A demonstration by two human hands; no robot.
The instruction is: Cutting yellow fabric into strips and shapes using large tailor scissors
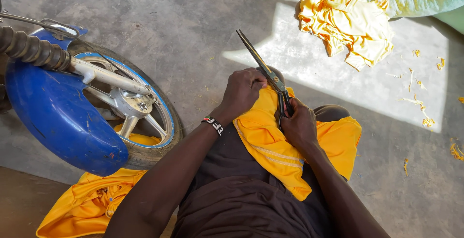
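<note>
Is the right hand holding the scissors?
Yes, the right hand grips the handles of the scissors, while the left hand holds the yellow cloth.

Yellow-orange fabric (270,141): draped over lap/knee on dark trousers, bunched at top, pale stitched stripe running diag. along lower part; one flap hangs to the right side. Scissors (266,71): large, dark metal blades, shut, tip pointing up-left, handles down against fabric's top edge.
</note>
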